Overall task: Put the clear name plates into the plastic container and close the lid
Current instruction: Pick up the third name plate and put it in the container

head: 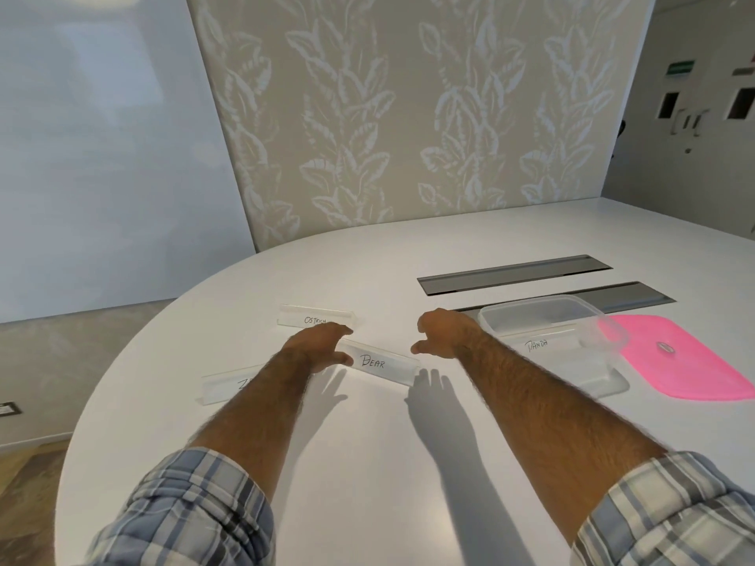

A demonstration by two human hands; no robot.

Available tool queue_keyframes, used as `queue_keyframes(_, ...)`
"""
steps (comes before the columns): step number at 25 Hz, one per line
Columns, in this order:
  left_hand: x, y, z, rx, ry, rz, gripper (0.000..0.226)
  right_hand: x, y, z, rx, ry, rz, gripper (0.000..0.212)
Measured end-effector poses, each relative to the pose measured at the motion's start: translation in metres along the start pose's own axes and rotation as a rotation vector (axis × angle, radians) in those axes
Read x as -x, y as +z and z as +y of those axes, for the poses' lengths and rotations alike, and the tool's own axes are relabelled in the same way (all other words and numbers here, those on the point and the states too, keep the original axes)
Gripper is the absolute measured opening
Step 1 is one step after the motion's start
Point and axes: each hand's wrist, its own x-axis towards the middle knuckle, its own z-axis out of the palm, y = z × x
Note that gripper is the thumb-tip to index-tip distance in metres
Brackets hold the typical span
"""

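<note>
Clear acrylic plates: four are lying on the white tabletop [367, 463], all outside the box except possibly one
Head view, Bear plate [378, 364]: sitting near the middle of the tabletop, between the two hands, slanting toward the near right
Left hand [316, 347]: fingers are spreading over the left end of the Bear plate, touching it but not yet clamping around it
Right hand [443, 335]: hovering just beyond the plate's right end, fingers curling loosely, gripping nothing
Ostrich plate [316, 317]: resting just behind the left hand, toward the far curved edge
Third plate [226, 388]: lying toward the left edge, its label being hidden by the left forearm
Panda plate [539, 345]: showing through the plastic container [551, 316]; whether it is inside or lying in front I cannot tell
Container: sitting open toward the right side, beside the grey cable slots [514, 273]
Pink lid [678, 357]: lying flat to the right of the container, touching or overlapping its corner
Risk: smooth acrylic is probably slipping easily if only one end is being pinched; a long plate entering at an angle could catch the rim and shove the light container toward the lid
</note>
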Motion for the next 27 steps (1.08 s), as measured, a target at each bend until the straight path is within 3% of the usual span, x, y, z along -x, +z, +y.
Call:
queue_keyframes(6,-0.021,0.009,-0.012,0.014,0.083,-0.090,0.084,-0.011,0.025,-0.027,-0.017,0.045,-0.054,0.060)
queue_keyframes(12,-0.052,0.019,-0.017,0.012,0.134,-0.119,0.088,-0.028,0.035,-0.040,0.013,0.052,-0.082,0.050)
queue_keyframes(27,-0.069,0.034,-0.010,-0.007,0.140,-0.121,0.053,-0.037,0.062,-0.048,-0.047,0.096,-0.119,0.043)
